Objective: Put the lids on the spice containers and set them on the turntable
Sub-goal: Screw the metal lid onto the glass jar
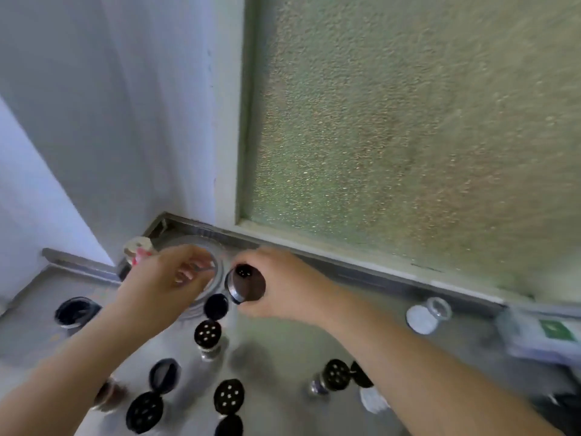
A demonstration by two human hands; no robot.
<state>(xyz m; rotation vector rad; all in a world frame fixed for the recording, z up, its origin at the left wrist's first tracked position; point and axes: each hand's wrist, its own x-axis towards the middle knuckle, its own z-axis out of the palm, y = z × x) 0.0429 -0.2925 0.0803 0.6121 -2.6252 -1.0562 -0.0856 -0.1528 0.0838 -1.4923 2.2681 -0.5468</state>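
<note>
My right hand (283, 284) grips a spice container (246, 284) with a black perforated lid and a metal collar, held just right of the clear round turntable (206, 243) at the back corner of the counter. My left hand (163, 278) reaches over the turntable's rim with its fingers bent; what it holds, if anything, is blurred. Several more jars with black lids stand on the counter nearer me, among them one with a plain lid (216, 306) and one with a holed lid (207, 334). Loose black lids (229, 396) lie near the front.
A red-and-white bottle (138, 250) stands left of the turntable. A dark open tub (75, 311) sits at the left, a glass jar of white powder (424, 316) at the right, and a white box with a green label (547, 333) at the far right. A frosted window rises behind.
</note>
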